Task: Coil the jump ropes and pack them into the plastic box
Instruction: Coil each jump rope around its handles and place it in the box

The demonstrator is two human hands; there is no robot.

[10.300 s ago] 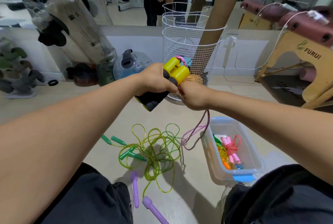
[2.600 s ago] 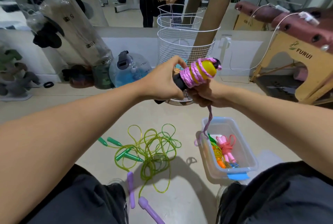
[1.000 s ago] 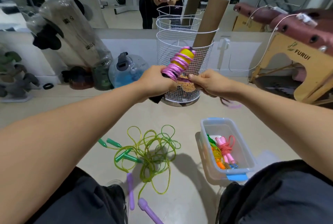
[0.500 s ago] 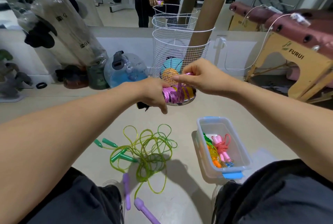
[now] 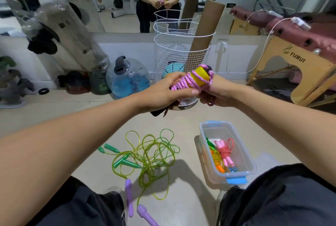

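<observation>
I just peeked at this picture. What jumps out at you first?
Both hands, the left hand and right hand, grip a yellow-handled jump rope bound in pink cord, held up mid-picture. On the floor below lies a tangled green rope, and to its right a clear plastic box holds coiled ropes.

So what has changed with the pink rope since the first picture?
The pink rope, then hanging loose, is now wound around the yellow handles. Left hand still grips the bundle; right hand holds its end. Green rope and plastic box stayed put.
</observation>
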